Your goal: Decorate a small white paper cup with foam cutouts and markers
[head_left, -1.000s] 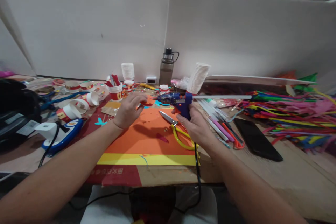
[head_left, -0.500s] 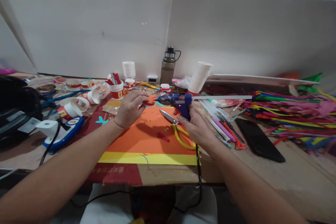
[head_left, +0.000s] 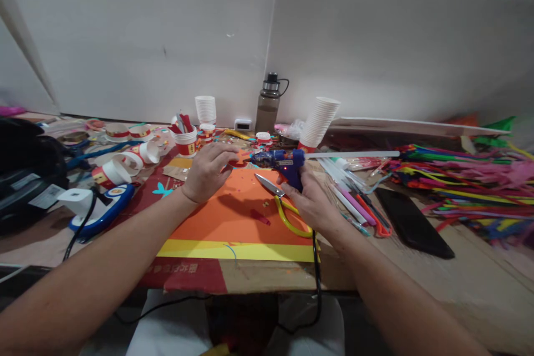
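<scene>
My left hand (head_left: 212,171) pinches a small orange paper cutout (head_left: 242,157) above the orange sheet. My right hand (head_left: 307,194) is wrapped round the handle of a blue hot glue gun (head_left: 287,164), whose small red light is lit. The gun's nozzle points left, at or very near the cutout; whether they touch I cannot tell. A long white glue stick (head_left: 354,154) sticks out of the gun's back. Below lie yellow-handled scissors (head_left: 287,217), partly behind my right hand, on the orange paper (head_left: 208,222). A dark red scrap (head_left: 261,217) lies there too.
The glue gun's black cord (head_left: 317,278) hangs over the table edge. Right are markers (head_left: 354,208), a black phone (head_left: 413,222) and colourful pipe cleaners (head_left: 467,178). Behind stand a bottle (head_left: 267,105) and stacked paper cups (head_left: 320,122). Left sits a blue-and-white power strip (head_left: 104,211).
Both hands hold nearly the same pose, with the glue gun's nozzle still at the orange cutout. The view has shifted very slightly.
</scene>
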The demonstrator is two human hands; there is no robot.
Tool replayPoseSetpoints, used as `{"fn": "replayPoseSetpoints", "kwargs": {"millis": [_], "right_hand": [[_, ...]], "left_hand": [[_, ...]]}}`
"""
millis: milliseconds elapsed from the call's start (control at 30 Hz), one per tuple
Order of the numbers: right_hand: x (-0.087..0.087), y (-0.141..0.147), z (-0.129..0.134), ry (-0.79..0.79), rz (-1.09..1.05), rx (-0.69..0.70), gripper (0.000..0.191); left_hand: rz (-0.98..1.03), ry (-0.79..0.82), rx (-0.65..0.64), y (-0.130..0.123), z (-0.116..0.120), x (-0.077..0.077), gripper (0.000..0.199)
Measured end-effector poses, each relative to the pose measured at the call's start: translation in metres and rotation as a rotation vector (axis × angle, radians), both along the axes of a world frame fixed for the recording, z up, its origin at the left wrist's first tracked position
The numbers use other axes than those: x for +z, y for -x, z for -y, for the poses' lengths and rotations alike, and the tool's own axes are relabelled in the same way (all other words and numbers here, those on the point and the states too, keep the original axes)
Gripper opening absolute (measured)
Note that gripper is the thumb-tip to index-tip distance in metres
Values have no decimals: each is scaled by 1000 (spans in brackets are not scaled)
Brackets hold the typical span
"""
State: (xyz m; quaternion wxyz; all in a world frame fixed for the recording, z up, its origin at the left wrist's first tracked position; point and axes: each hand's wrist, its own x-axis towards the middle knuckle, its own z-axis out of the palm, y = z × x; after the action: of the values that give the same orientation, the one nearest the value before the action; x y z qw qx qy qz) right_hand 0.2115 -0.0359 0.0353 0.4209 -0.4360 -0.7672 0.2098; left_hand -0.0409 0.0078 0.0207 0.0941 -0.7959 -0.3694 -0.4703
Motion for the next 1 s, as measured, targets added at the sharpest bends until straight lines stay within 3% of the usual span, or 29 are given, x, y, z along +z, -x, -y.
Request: {"fn": "replayPoseSetpoints", "kwargs": {"millis": [467,700,867,1000], "right_hand": [[-3,-1,-1,9,-3,17,39],[9,-2,3,-7,100,36,47],[11,-7,3,15,165,-24,49],[11,-13,0,-37,236,-32,43]], "left_hand": [[-19,-30,-1,0,1,1,21],[-97,7,-18,4,2,4,15],[-178,-24,-76,7,0,0,18],[-214,-109,-22,5,1,0,17]]}}
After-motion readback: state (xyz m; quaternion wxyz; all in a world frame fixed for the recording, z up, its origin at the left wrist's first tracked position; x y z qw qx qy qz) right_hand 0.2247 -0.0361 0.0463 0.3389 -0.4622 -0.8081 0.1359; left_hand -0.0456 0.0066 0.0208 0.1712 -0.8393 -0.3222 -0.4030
